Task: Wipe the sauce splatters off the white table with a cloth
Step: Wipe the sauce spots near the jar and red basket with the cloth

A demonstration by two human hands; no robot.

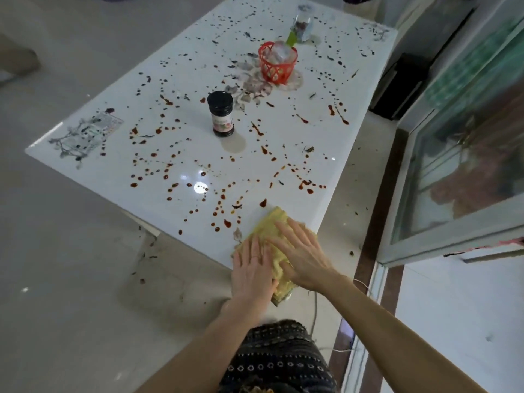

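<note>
A yellow cloth lies on the near corner of the glossy white table, partly hanging over the edge. My left hand and my right hand both press flat on the cloth with straight fingers. Red-brown sauce splatters dot the table just beyond the cloth and spread over most of the top; farther spots look darker.
A dark sauce jar with a black lid stands mid-table. A red plastic basket and a glass jar stand farther back. A glass sliding door runs along the right. Dark spots lie on the tiled floor.
</note>
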